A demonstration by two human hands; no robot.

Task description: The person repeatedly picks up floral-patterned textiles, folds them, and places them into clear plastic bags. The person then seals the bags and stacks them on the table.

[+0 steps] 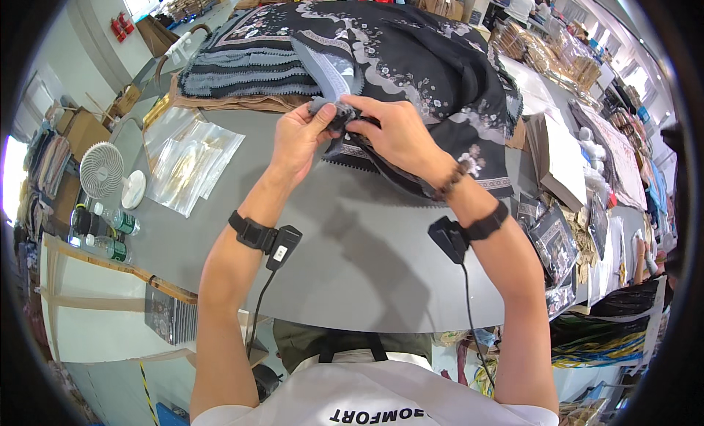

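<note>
White shirt cloth [367, 380] with dark lettering fills the bottom centre of the frame, nearest the camera, with both bare arms reaching up on either side of it. At the upper centre, the fingers of the left hand [297, 140] pinch a bunched edge of black floral cloth [425, 66] between thumb and fingertips, while the right hand [400, 136], just beside it, has thumb and index finger closed on the same gathered bit; its other fingers are curled and partly hidden. From there the cloth spreads over the upper centre and upper right of the worktop [301, 294], its grey-and-black border hanging in folds under the right hand. A folded stack of cloth [246, 72] with scalloped grey and black edges lies to the upper left of the hands. A beaded bracelet [456, 178] circles the right wrist, and black straps with small cabled devices sit on both forearms. Clear plastic bags [194, 162] lie left of centre; farther left stand a white fan [101, 169] and two clear bottles [117, 219]. A pile of pale sheets [557, 162] sits right of the cloth, near wrapped packets [554, 239]. Red fire extinguishers [122, 27] show at the upper left.
</note>
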